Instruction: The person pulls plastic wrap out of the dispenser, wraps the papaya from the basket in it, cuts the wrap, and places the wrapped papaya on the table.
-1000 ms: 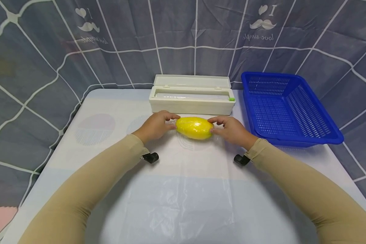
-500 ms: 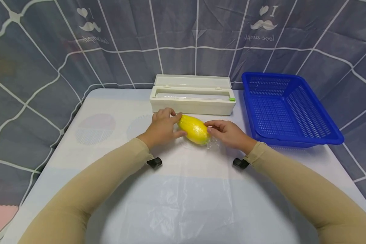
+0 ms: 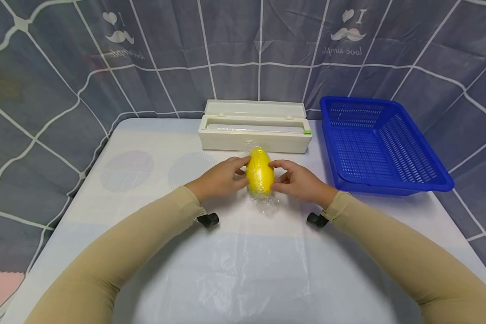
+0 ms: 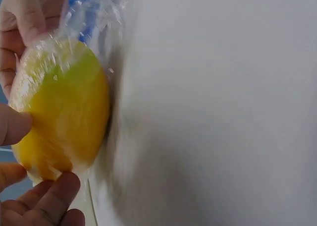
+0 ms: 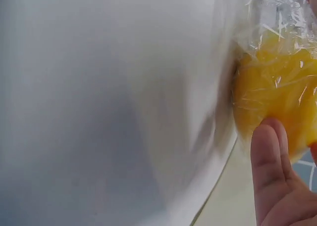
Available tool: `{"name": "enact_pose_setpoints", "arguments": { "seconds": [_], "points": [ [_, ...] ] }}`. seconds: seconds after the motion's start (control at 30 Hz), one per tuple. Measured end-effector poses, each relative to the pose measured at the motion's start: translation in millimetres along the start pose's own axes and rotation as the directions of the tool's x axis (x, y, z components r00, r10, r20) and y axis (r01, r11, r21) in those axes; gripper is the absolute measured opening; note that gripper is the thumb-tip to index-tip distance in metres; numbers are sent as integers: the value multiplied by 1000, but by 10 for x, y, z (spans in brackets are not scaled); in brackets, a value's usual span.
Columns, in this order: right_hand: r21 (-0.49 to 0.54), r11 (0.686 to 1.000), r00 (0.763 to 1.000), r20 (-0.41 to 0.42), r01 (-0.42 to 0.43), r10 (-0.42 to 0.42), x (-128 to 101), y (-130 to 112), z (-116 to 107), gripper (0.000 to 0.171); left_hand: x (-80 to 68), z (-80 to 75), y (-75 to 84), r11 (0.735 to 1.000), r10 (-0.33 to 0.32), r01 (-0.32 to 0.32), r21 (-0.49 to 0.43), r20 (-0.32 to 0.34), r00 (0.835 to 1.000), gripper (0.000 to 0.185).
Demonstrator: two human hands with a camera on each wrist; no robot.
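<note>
The step in hand looks like the closing of a wrap: a yellow fruit (image 3: 260,174), perhaps a mango, already covered in cling film (image 3: 266,204), is held between both hands, with its long axis pointing toward the white film dispenser box (image 3: 255,133). The left hand (image 3: 222,178) holds one side of the fruit with curled fingers and thumb, and the right hand (image 3: 297,181) holds the other side in the same way. The fruit lies on the tabletop (image 3: 146,148) just in front of the dispenser box, and a loose tail of film sticks out at the end of the fruit away from the box.

I judge that the next move calls for folding or twisting this loose tail against the fruit, with light pressure so the film sticks and does not tear.

The fruit is smooth and oval, bright yellow (image 4: 62,112), and the film over it is shiny with many small wrinkles (image 5: 277,82). A blue basket (image 3: 382,144) stands beside the dispenser box.
</note>
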State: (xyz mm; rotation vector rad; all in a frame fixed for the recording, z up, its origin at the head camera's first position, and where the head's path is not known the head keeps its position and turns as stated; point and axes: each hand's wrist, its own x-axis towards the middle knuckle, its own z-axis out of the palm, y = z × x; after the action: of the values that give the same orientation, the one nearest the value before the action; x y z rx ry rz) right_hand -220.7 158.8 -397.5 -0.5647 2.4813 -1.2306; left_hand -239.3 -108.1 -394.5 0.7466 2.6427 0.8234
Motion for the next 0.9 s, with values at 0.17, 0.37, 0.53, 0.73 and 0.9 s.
{"name": "enact_pose_setpoints", "arguments": {
  "seconds": [0.17, 0.37, 0.53, 0.73, 0.9],
  "points": [
    [51, 999, 1000, -2, -18, 18, -26, -3, 42, 63, -44, -6, 37, 998, 29, -29, -55, -7, 1000, 68],
    [-292, 942, 983, -31, 163, -180, -96, -13, 66, 66, -95, 2, 71, 990, 126, -126, 66, 4, 992, 59],
    [-392, 899, 976, -11, 197, -219, -116, 16, 22, 65, -181, 39, 87, 916, 287, -277, 289, 8, 958, 61],
    [-371, 912, 982, -4, 175, -190, -102, 17, -13, 64, -253, 87, 90, 761, 517, -459, 458, 0, 856, 54],
    [-379, 907, 981, 3, 182, -195, -87, 9, -24, 64, -231, 127, 101, 704, 625, -520, 483, -74, 777, 32]
  ]
}}
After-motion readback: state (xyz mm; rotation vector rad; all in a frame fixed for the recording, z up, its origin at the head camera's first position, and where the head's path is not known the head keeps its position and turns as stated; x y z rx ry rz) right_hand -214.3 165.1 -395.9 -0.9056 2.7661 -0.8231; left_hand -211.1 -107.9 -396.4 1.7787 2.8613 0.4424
